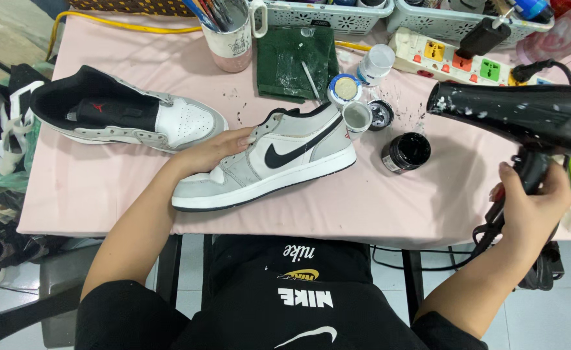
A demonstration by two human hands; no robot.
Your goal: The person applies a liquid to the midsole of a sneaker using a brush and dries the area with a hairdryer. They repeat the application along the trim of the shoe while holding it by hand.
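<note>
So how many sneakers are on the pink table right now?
2. One grey and white sneaker lies mid-table under the left hand. The second sneaker lies at the table's left end, untouched. More footwear may sit off the left edge, too cropped to tell.

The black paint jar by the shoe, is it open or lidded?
Open: the black jar shows glossy dark paint inside, with no lid on top.

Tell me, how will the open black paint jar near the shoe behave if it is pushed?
The black paint jar is squat and wide, so it likely slides rather than tips. It stands open, so a hard knock could spill paint on the pink table cover.
</note>
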